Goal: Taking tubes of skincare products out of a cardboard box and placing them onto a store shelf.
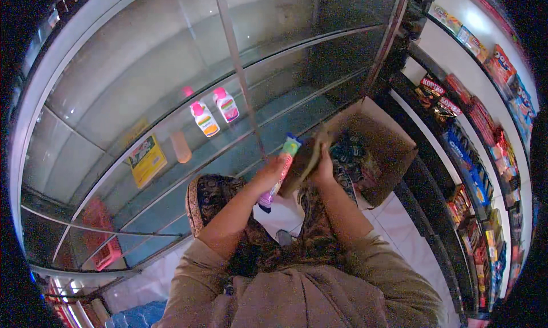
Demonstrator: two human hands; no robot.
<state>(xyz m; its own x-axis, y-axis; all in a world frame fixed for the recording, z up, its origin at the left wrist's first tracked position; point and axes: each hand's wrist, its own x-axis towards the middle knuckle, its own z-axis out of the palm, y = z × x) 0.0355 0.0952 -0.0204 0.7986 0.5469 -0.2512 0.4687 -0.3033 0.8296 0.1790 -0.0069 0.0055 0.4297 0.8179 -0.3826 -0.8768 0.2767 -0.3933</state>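
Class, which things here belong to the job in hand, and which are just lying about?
In use:
Slim pink-and-green plastic packet, in the left hand
Brown cardboard box, right hand at its flap

Lying about:
White plastic bottles with pink caps
Yellow rectangular packet
Pink plastic basket
Colourful shelf packets

Hands: I see two, a left hand (270, 174) and a right hand (323, 167)
Long pink-and-green packet (283, 169): one
Cardboard box (394, 125): one
Packets in the box (355, 157): several, too dark for me to count
White bottles with pink caps (204, 121): I count two; one more pink cap shape (188, 92) may be a reflection
Yellow printed pack (148, 160): one
Tan cylinder (181, 147): one
Pink-red plastic basket (107, 254): one
Shelf packets (469, 160): many, too crowded for me to count
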